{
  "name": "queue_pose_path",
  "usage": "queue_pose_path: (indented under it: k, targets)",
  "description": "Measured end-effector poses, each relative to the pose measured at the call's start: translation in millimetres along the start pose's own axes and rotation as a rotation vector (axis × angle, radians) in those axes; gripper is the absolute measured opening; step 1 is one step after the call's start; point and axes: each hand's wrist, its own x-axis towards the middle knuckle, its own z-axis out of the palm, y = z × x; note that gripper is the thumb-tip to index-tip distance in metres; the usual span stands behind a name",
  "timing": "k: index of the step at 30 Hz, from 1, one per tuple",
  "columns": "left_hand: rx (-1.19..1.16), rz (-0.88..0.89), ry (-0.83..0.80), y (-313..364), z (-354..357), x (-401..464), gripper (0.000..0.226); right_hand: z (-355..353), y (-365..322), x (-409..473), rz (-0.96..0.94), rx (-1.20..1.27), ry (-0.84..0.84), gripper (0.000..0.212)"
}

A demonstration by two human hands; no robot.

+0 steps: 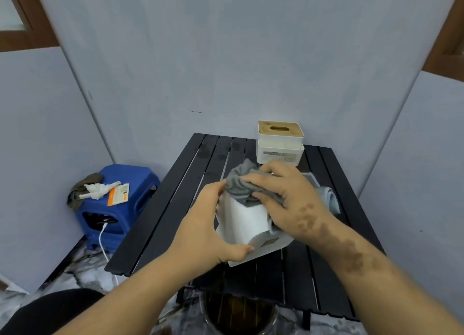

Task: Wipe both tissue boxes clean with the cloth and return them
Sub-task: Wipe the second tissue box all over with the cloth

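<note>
Left hand (200, 224) gripping white tissue box (244, 224), right hand (281, 196) pressing grey cloth (241, 186) atop

A grey cloth (241, 186) on a white tissue box (244, 221), black slatted table (160, 216), blue stool (120, 184).

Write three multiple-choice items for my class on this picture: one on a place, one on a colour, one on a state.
1. Where does the wooden-lidded tissue box stand?
A. far right of the table
B. on the stool
C. on the floor

2. What colour is the stool?
A. red
B. blue
C. green

3. How is the white tissue box held?
A. flat, untouched
B. tilted, gripped by the left hand
C. upside down on the stool

Answers: 1 A, it sits at the black table's far right edge. 2 B, its plastic is blue. 3 B, the right hand presses the grey cloth on it.
</note>
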Motion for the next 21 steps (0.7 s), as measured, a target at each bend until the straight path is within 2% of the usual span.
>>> queue_pose_path:
  k: [2,6,8,9,12,14,16,19,21]
  targets:
    - [0.012,0.012,-0.003,1,1,0,0.109,-11,11,-1,0.012,0.066,-0.022,0.031]
    - [0.023,-0.007,-0.006,2,0,0,0.109,-35,58,-12,0.374,0.102,0.13,0.036]
    - [0.021,-0.014,-0.004,2,0,0,0.11,-30,59,-13,0.443,0.059,0.132,0.035]
    - [0.02,-0.015,-0.001,1,0,1,0.11,-23,50,-10,0.407,0.024,0.114,0.034]
    - [0.021,-0.014,0.002,1,2,0,0.113,-3,13,-3,0.111,-0.072,0.052,0.033]
    - [0.029,0.004,0.001,1,3,0,0.114,-5,10,-2,0.035,0.012,0.012,0.032]
    - [0.04,0.008,0.0,4,3,0,0.114,-18,25,-5,0.148,0.111,0.049,0.034]
    - [0.049,0.008,0.002,5,3,-2,0.113,-32,57,-11,0.448,0.026,0.158,0.033]
    - [0.045,0.001,0.004,4,2,-2,0.112,-26,56,-10,0.469,-0.057,0.134,0.033]
